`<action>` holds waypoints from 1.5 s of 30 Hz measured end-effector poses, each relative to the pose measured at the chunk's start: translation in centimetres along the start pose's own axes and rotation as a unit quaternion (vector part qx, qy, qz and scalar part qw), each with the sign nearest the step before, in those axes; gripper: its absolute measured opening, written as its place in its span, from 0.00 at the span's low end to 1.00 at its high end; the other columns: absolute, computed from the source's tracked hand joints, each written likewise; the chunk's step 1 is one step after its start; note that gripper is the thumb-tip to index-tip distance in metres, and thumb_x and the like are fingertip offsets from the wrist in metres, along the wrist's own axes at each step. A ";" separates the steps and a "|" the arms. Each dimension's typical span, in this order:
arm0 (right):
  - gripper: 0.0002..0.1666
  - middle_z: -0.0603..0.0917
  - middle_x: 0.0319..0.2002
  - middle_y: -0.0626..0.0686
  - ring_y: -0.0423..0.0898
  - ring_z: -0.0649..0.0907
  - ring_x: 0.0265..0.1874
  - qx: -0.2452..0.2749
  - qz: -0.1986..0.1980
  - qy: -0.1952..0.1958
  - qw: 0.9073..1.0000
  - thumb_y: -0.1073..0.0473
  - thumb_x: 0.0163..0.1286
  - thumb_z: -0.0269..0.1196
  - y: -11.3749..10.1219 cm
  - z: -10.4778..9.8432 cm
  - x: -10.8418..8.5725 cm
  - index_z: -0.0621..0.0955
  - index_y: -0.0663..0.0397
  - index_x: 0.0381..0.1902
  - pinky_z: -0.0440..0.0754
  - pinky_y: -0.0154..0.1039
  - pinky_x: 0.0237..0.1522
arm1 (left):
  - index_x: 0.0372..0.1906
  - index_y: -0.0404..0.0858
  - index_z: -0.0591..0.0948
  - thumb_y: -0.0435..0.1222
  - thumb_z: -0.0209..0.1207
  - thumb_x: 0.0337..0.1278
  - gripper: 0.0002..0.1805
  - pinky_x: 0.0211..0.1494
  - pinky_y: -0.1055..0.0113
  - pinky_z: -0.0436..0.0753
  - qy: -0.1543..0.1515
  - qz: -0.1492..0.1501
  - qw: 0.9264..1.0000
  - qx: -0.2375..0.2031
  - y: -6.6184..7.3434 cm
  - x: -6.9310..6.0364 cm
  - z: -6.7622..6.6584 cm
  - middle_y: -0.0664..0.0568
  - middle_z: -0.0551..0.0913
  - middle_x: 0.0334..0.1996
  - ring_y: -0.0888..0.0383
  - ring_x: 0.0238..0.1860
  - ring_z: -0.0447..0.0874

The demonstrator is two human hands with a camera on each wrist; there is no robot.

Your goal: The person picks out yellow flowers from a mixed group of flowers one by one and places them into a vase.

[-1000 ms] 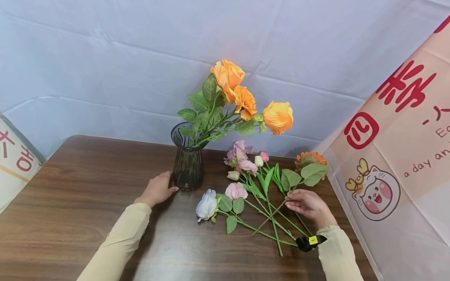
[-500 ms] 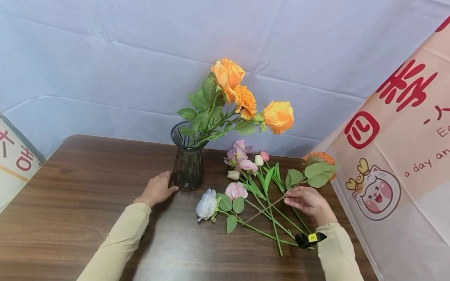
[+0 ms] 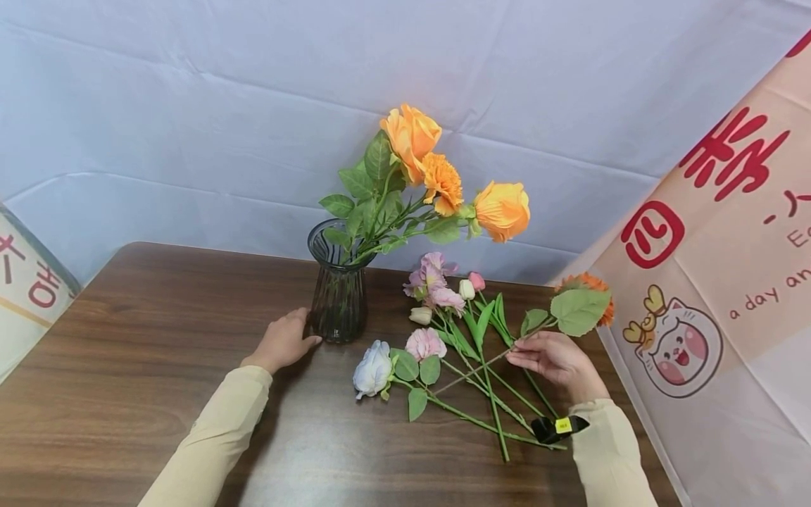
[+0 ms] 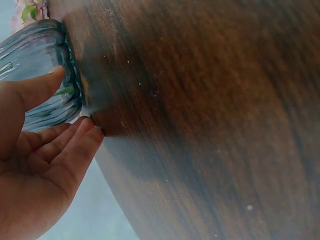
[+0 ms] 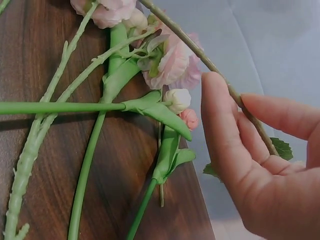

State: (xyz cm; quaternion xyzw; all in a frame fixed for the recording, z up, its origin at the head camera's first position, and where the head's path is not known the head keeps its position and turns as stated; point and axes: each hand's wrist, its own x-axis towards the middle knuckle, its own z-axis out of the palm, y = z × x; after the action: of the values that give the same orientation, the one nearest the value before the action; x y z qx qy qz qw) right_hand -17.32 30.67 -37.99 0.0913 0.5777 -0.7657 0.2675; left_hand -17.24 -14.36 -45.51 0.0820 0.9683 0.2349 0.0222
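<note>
My left hand holds the base of a ribbed grey glass vase, thumb in front and fingers on the far side. The vase stands upright with orange roses and an orange carnation leaning right. Between thumb and fingers, my right hand pinches the brown stem of an orange flower. Its head points right, facing mostly away, partly covered by a leaf. The stem slants left, above other flower stems.
Near my right hand lie a blue rose, a pink flower, lilac-pink blooms and white and pink tulips, their stems crossing on the brown wooden table. A pale cloth hangs behind; a printed banner borders the right side.
The orange flower's head has shifted right and its stem has swung to a flatter slant. My right hand has moved slightly left and up. My left hand and the vase stay put.
</note>
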 end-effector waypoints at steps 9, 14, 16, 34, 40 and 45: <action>0.19 0.80 0.29 0.59 0.53 0.83 0.34 0.008 -0.023 -0.021 0.999 0.78 0.66 0.43 -0.4 0.7 0.1 0.79 0.66 0.26 0.80 0.42 0.44 | 0.56 0.20 0.66 0.39 0.60 0.55 0.31 0.53 0.44 0.71 0.000 -0.004 1.000 -0.004 0.0 0.1 0.1 0.29 0.73 0.51 0.36 0.52 0.71; 0.19 0.79 0.28 0.59 0.54 0.83 0.34 0.022 -0.027 -0.028 0.999 0.79 0.66 0.42 -0.7 1.3 0.3 0.79 0.66 0.26 0.80 0.45 0.45 | 0.56 0.20 0.67 0.39 0.60 0.56 0.30 0.53 0.45 0.71 -0.002 -0.005 1.000 -0.007 0.0 0.2 0.1 0.30 0.73 0.51 0.36 0.52 0.72; 0.20 0.80 0.29 0.60 0.54 0.83 0.34 0.031 -0.026 -0.037 0.999 0.79 0.66 0.42 -0.7 1.5 0.3 0.80 0.67 0.26 0.79 0.45 0.46 | 0.56 0.21 0.66 0.39 0.60 0.56 0.30 0.53 0.45 0.71 -0.002 -0.005 1.000 -0.009 0.0 0.3 0.1 0.30 0.73 0.51 0.36 0.52 0.72; 0.20 0.78 0.30 0.59 0.52 0.82 0.34 0.097 -0.033 -0.013 0.995 0.78 0.68 0.42 -1.3 4.1 1.1 0.80 0.68 0.25 0.78 0.47 0.48 | 0.57 0.20 0.66 0.39 0.59 0.56 0.31 0.54 0.45 0.71 -0.002 -0.006 1.000 -0.004 -0.1 0.2 0.0 0.29 0.72 0.52 0.36 0.53 0.71; 0.22 0.77 0.31 0.62 0.54 0.81 0.34 0.120 -0.035 -0.023 0.992 0.79 0.68 0.39 -1.9 5.0 1.6 0.79 0.70 0.25 0.80 0.44 0.46 | 0.57 0.19 0.65 0.38 0.59 0.56 0.31 0.55 0.45 0.70 -0.003 -0.007 1.000 -0.005 0.0 0.1 0.1 0.28 0.71 0.53 0.35 0.54 0.69; 0.21 0.75 0.32 0.63 0.54 0.80 0.34 0.137 -0.040 -0.032 0.989 0.78 0.68 0.38 -2.5 5.7 1.6 0.78 0.71 0.26 0.79 0.43 0.46 | 0.57 0.20 0.65 0.39 0.59 0.56 0.31 0.55 0.45 0.70 -0.004 -0.013 1.000 -0.007 0.0 0.0 0.1 0.30 0.71 0.53 0.36 0.54 0.70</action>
State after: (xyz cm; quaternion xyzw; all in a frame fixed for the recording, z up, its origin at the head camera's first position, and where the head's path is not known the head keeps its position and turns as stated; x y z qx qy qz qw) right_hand -19.03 25.36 -34.85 0.0791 0.4621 -0.8501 0.2401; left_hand -17.27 -14.32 -45.62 0.0701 0.9676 0.2409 0.0294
